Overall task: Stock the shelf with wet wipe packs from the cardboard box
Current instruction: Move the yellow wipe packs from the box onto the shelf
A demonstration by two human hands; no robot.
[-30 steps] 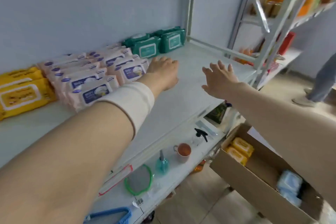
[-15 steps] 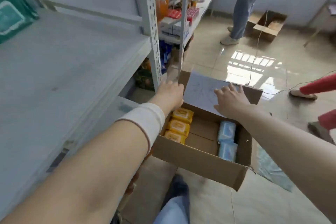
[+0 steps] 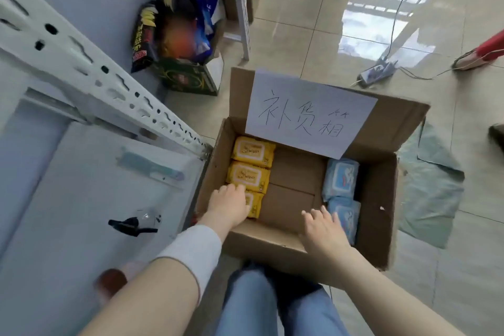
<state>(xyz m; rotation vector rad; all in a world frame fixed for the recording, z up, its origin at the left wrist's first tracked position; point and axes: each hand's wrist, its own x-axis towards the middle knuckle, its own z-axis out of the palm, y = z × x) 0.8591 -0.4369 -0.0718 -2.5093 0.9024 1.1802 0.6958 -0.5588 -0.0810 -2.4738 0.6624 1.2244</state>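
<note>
Three yellow packs (image 3: 252,151) line the cardboard box's (image 3: 381,213) left wall, long sides across it. The left hand (image 3: 230,206) covers the nearest one, grip unclear. Two blue packs (image 3: 341,180) hug the right wall, just beside the right hand (image 3: 324,229), whose fingers (image 3: 325,215) are spread and hold nothing.
</note>
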